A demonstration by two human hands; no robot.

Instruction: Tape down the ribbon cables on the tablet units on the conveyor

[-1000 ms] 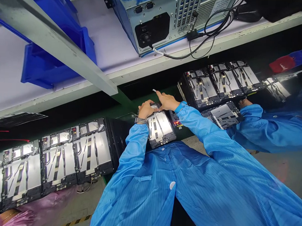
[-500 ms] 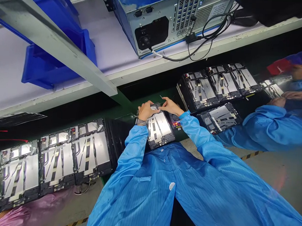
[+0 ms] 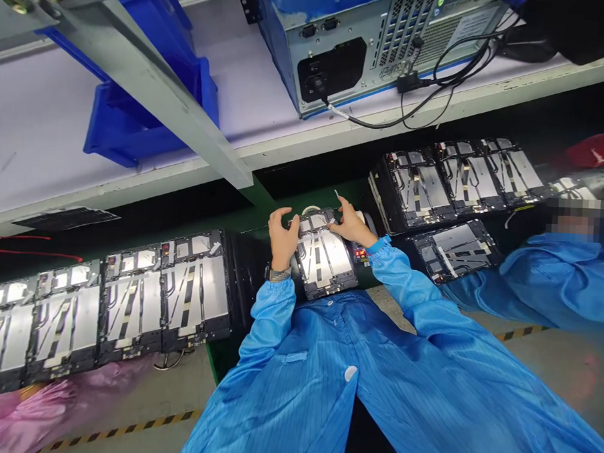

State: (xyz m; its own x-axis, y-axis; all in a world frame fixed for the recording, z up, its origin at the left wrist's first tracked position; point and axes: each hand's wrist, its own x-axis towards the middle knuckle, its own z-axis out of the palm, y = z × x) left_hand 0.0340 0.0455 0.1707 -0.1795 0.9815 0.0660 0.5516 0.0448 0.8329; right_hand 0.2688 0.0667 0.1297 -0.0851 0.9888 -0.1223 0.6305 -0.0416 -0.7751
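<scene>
Black-framed electronic module (image 3: 325, 254), faced with silver sheets and dark ribbon strips, shown lying flat on a dark green desk (image 3: 303, 196) directly in front of the wearer. Left hand (image 3: 283, 238) is held raised just beside the module's upper left corner, with the grip wide and the fingers spread; a metal-link wristwatch (image 3: 280, 274) is worn on that wrist. Right hand (image 3: 349, 223) is placed at the module's upper edge, with the grip narrow; whether anything is pinched by the fingertips (image 3: 343, 218) cannot be told. A thin white strip (image 3: 336, 194) is seen just beyond them, and a blue wrist strap (image 3: 380, 244) is worn above. Close work here is best done with contact kept to the frame edges, the silver sheets unpressed and the ribbon strips uncreased. Further modules are ranged in a left row (image 3: 103, 311) and a right row (image 3: 458, 186). A co-worker's blue sleeve (image 3: 544, 284) is seen at right. Above, on a white shelf (image 3: 133, 192), a blue-and-silver computer case (image 3: 380, 49) is shown; its label sticker (image 3: 471, 27) and panel lettering are too small to be read.
</scene>
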